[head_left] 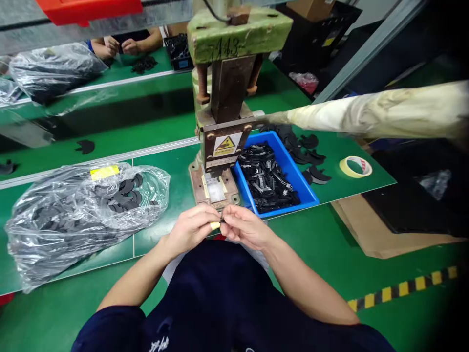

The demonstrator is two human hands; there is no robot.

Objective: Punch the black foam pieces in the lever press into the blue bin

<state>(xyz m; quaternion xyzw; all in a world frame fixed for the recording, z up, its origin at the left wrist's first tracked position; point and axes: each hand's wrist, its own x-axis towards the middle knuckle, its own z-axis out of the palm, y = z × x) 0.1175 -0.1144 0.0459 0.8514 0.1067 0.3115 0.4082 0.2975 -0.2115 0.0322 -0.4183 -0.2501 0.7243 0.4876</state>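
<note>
My left hand (pixel 196 226) and my right hand (pixel 244 226) meet at the bench's front edge, just before the base plate (pixel 231 188) of a green hand press (pixel 238 39). Their fingertips pinch a small dark piece (pixel 222 220) between them. It is mostly hidden, so its kind does not show. Yellow tape or a cover wraps one left fingertip. To the right of the press, a blue bin (pixel 289 211) holds many thin black plastic parts (pixel 266 178). On the left lies a clear plastic bag (pixel 84 215) of dark curved pieces.
The press's wrapped lever (pixel 366 112) sticks out to the right. Loose black curved pieces (pixel 317 175) and a tape roll (pixel 355 167) lie beyond the bin. Across the bench, another person's hands (pixel 120 46) work near a black bin (pixel 179 51). Cardboard (pixel 381 239) lies at lower right.
</note>
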